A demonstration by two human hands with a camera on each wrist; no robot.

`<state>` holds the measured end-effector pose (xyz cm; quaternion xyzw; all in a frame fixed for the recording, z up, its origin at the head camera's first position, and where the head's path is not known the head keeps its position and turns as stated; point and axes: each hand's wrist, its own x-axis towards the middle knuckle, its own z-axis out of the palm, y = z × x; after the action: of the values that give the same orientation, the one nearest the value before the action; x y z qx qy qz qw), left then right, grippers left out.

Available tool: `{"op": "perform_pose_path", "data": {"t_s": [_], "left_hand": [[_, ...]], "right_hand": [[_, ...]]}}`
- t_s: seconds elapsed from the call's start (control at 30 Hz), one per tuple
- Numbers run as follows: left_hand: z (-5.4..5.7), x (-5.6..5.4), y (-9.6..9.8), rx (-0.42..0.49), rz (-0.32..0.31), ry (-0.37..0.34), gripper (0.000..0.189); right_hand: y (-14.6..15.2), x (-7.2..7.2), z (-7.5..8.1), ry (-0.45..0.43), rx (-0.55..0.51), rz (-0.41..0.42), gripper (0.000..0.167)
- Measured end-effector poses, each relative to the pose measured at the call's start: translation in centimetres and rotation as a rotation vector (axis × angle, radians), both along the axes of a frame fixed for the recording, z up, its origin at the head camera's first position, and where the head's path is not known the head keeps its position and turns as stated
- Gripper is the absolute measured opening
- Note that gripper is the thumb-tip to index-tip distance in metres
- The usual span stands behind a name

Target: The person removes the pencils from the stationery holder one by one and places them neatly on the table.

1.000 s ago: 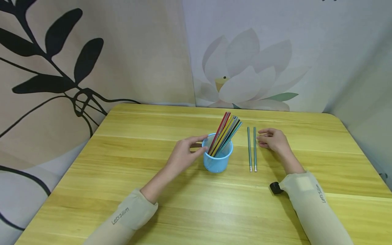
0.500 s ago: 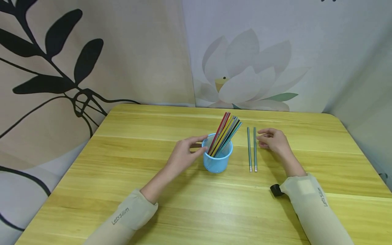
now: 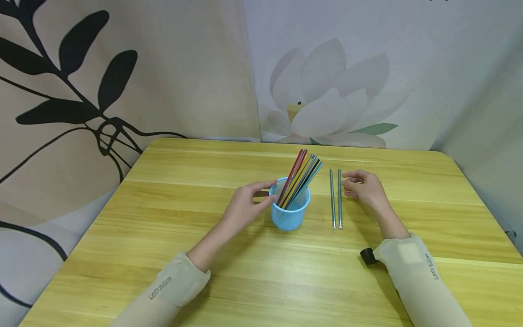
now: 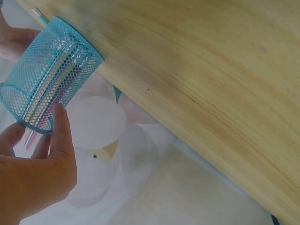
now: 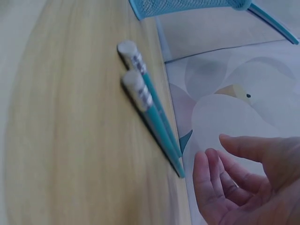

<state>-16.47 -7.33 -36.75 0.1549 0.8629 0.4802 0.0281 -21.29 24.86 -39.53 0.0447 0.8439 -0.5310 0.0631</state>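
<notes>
A light blue mesh pencil cup (image 3: 289,219) stands upright on the table, with several pencils (image 3: 300,177) in red, yellow, black, silver and teal leaning right inside it. My left hand (image 3: 247,202) holds the cup's left side between thumb and fingers; the left wrist view shows the thumb at the rim and a finger along the mesh (image 4: 51,75). To the right of the cup, two teal pencils (image 3: 340,200) lie side by side, their white eraser ends (image 5: 133,79) toward me. My right hand (image 3: 365,188) is just right of them, fingers loosely bent and holding nothing.
The wooden table (image 3: 245,281) has its far edge against a wall covering printed with a pale flower (image 3: 331,100) and dark leaves (image 3: 79,43). A small black camera (image 3: 368,256) sticks out from the right sleeve.
My right hand has shifted very slightly left, toward the nearer teal pencil, and the right sleeve sits a little lower. My left hand, the cup and the pencils have stayed put.
</notes>
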Motion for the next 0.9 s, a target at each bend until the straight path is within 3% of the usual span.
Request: {"op": "perform_pose_path", "data": {"t_s": [0.9], "left_hand": [[0.0,0.0,-0.1,0.000,0.003,0.004,0.040]], "right_hand": [[-2.7,1.5,2.2,0.080,-0.012,0.076,0.041]]}}
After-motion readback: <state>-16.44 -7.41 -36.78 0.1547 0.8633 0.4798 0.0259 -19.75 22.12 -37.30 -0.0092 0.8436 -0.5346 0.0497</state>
